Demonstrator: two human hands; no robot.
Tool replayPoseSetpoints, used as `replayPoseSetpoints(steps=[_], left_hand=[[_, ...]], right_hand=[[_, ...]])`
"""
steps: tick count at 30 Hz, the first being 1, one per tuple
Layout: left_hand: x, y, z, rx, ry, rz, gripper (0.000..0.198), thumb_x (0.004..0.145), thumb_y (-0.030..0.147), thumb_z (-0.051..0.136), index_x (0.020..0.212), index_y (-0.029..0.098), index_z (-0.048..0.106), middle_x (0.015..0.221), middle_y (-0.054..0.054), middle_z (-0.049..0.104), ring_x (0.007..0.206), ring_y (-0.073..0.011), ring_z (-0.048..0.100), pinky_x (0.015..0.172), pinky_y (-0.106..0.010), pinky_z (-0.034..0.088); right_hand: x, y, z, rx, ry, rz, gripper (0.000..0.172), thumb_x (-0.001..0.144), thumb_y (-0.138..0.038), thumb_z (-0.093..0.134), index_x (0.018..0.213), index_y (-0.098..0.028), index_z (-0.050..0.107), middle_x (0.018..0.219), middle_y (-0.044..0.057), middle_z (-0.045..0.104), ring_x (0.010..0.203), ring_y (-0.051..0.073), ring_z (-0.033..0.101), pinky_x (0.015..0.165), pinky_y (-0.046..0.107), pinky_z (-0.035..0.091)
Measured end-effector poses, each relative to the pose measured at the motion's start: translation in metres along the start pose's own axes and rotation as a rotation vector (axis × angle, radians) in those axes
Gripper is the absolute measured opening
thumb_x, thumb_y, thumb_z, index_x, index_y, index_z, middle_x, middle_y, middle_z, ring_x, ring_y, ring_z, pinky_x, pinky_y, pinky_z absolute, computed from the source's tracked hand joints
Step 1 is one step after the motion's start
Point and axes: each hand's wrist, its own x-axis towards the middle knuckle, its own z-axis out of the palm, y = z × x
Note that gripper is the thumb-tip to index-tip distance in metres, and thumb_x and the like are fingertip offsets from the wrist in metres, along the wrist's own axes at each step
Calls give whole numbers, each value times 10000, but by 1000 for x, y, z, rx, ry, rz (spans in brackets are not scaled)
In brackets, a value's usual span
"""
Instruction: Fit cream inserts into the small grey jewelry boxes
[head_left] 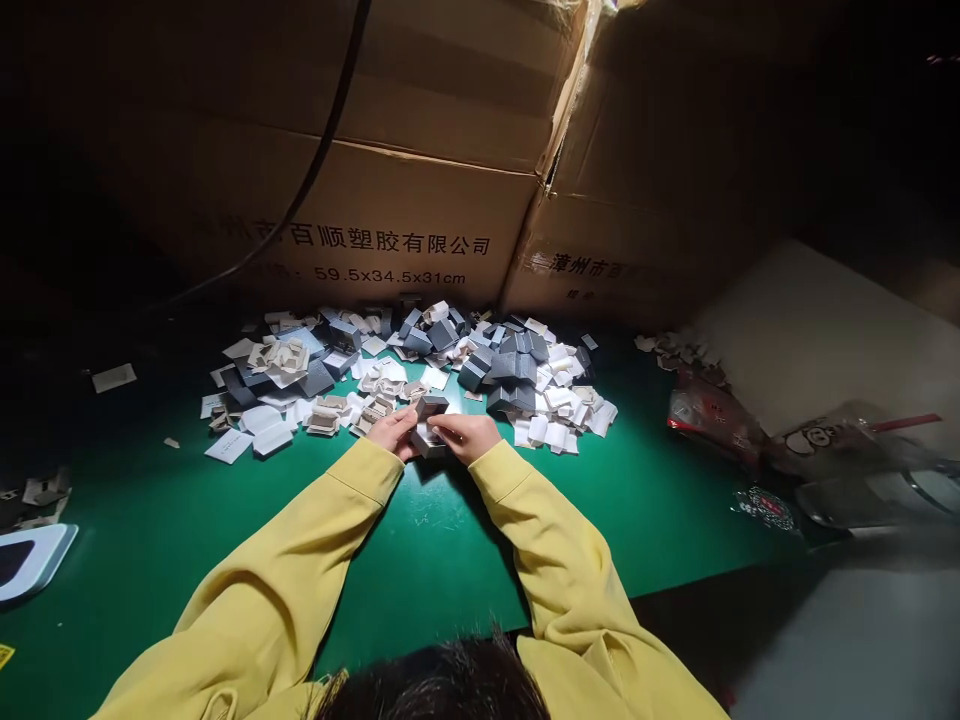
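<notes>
Near the middle of the green table, my left hand (395, 434) grips the left side of a small grey box (430, 408), whose lid stands raised. From the right, my right hand (468, 436) reaches into the box with its fingers pinched together; what they hold, if anything, is too small to tell. Just beyond both hands lies a pile of dark grey boxes (512, 366) mixed with folded white card pieces (271, 430) and beige card inserts (324, 415).
Large cardboard cartons (420, 200) stand behind the green table (420, 540), with a black cable (319, 160) hanging in front. A white-edged device (56, 556) lies at the left edge. Plastic packages (712, 418) and a clear container (862, 498) sit at the right.
</notes>
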Motion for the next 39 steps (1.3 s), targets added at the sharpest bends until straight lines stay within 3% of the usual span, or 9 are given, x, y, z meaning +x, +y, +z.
replayPoseSetpoints(steps=[3,5,10,14,18,21,26,33,39], left_hand=[[3,7,-5,-62,-18,43,371,916,254,650,1255,101,649,1099,-166,752,961,-277,741,797,-390,616],[6,14,-12,-90,-10,70,395,960,276,568,1312,101,606,1156,-181,740,1006,-301,738,779,-404,621],[8,24,-26,-107,22,90,460,991,345,499,1404,151,551,1164,-146,745,967,-280,746,689,-361,627],[5,20,-20,-75,0,59,496,967,328,555,1429,153,522,1164,-154,743,980,-308,747,715,-382,633],[1,19,-7,-73,5,40,474,1001,268,473,1452,122,483,1170,-173,736,1010,-328,740,784,-425,628],[-1,20,0,-88,-7,1,444,1011,233,433,1428,98,504,1158,-182,737,1028,-328,737,807,-431,623],[-7,16,3,-62,-89,-112,382,977,221,521,1320,74,606,1167,-201,734,1042,-340,735,790,-438,621],[-9,12,4,3,-125,-163,379,927,214,619,1285,92,646,1065,-197,763,984,-323,752,759,-411,627],[-14,15,12,67,-53,-157,407,940,206,583,1329,91,619,974,-163,768,902,-272,749,710,-366,627]], right_hand=[[-6,12,1,198,326,35,301,1004,-313,518,1111,-210,780,1050,67,797,776,140,739,744,238,589],[-6,22,0,196,421,134,332,1008,-335,490,1055,-193,787,1020,73,795,698,139,713,707,254,585],[-3,36,9,-12,229,273,237,920,-338,640,1076,-219,772,1083,80,765,906,197,698,838,310,571],[-3,30,21,-61,133,317,310,815,-345,776,1090,-207,739,1198,120,696,1124,267,615,909,381,557],[-2,25,23,-2,102,341,205,803,-277,767,983,-194,715,943,52,728,899,211,673,783,331,577],[0,21,17,126,228,332,173,866,-249,673,1024,-190,711,862,26,735,742,160,670,704,281,576],[-4,3,1,428,520,221,270,977,-313,531,1121,-185,721,1038,83,751,841,165,705,742,281,621],[-6,-3,-1,345,431,104,251,992,-270,535,1034,-198,772,1010,104,730,865,173,717,694,259,627],[-3,10,12,234,390,65,196,960,-277,597,997,-199,773,932,73,760,795,158,701,714,256,597]])
